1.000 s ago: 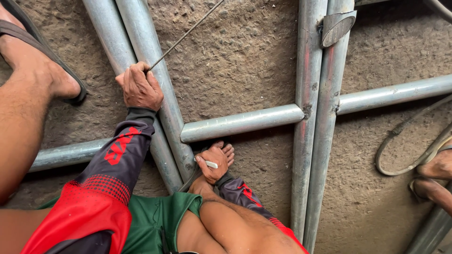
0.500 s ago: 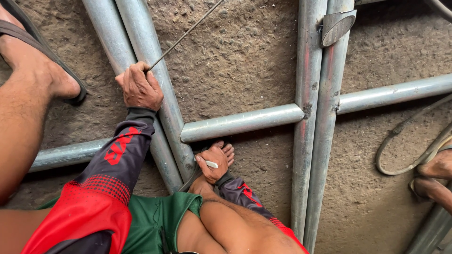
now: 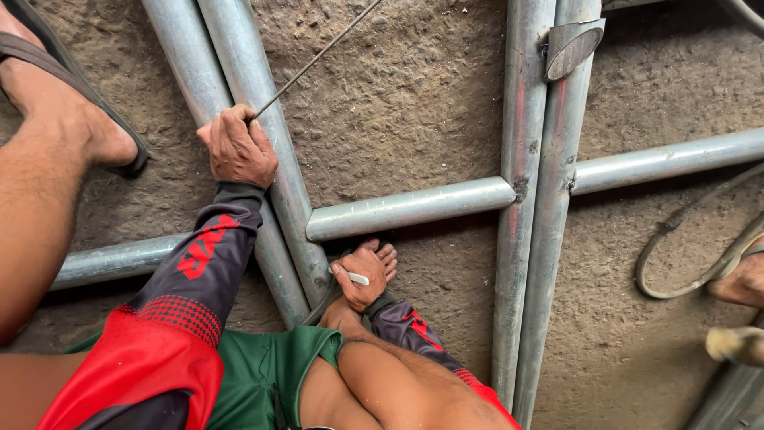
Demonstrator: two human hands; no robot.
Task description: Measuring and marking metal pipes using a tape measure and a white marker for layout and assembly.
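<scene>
My left hand [image 3: 237, 147] rests on a slanting grey steel pipe [image 3: 263, 87] and is closed around the lower end of a thin metal rod [image 3: 318, 56], which runs up and to the right over the ground. My right hand [image 3: 364, 275] sits lower, at the joint where a short horizontal pipe [image 3: 406, 209] meets the slanting pipes. Its fingers pinch a small white piece [image 3: 358, 279]. Both arms wear dark sleeves with red markings. My bent knee fills the bottom middle of the view.
The pipe frame lies on rough concrete, with two upright pipes [image 3: 533, 199] side by side and a cross pipe [image 3: 660, 163] at right. A metal plate [image 3: 573, 44] sits near the top. Another person's sandalled foot [image 3: 56, 103] stands left. A looped cable [image 3: 676, 255] lies right.
</scene>
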